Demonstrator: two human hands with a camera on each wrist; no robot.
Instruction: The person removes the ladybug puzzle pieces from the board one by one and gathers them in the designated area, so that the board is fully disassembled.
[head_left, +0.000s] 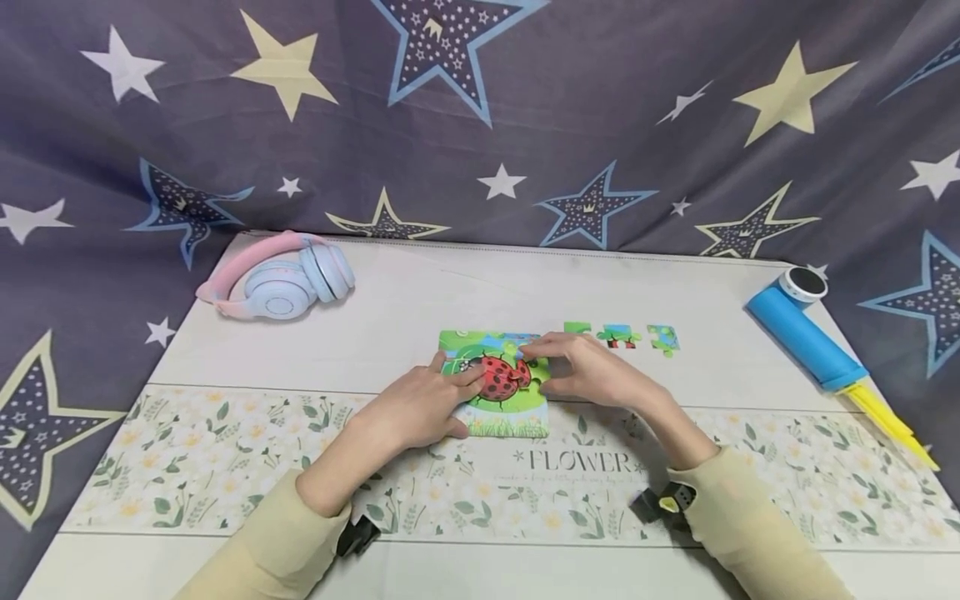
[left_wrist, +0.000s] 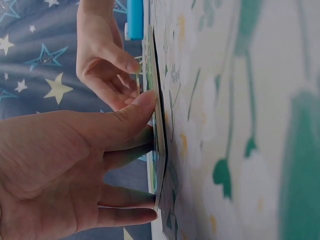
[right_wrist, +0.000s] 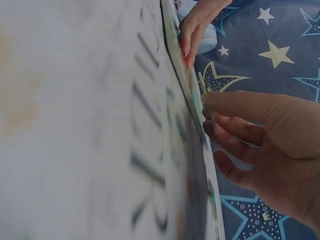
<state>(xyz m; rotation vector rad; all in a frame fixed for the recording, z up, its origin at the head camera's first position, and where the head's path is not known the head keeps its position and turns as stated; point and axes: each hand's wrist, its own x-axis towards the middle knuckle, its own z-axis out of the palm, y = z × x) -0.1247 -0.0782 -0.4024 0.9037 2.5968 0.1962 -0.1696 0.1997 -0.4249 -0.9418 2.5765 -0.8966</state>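
Note:
A ladybug jigsaw puzzle (head_left: pixel 498 425) lies flat on the table in a green board. My left hand (head_left: pixel 420 404) rests on its left side with fingers spread; in the left wrist view the thumb (left_wrist: pixel 145 100) touches the board's near edge. Over the puzzle's right side, my right hand (head_left: pixel 600 371) pinches a thin puzzle piece (right_wrist: pixel 213 120) between thumb and fingers. That piece is seen edge-on in the right wrist view, partly hidden by the fingertips. Red with black spots shows at the ladybug's middle.
Loose puzzle pieces lie behind the right hand: a green one (head_left: pixel 577 327), a blue-and-red one (head_left: pixel 618 336) and a blue-green one (head_left: pixel 663 337). Pink-and-blue headphones (head_left: pixel 277 287) sit back left. A blue cylinder with yellow strips (head_left: pixel 806 337) and a round white device (head_left: pixel 804 285) are at right.

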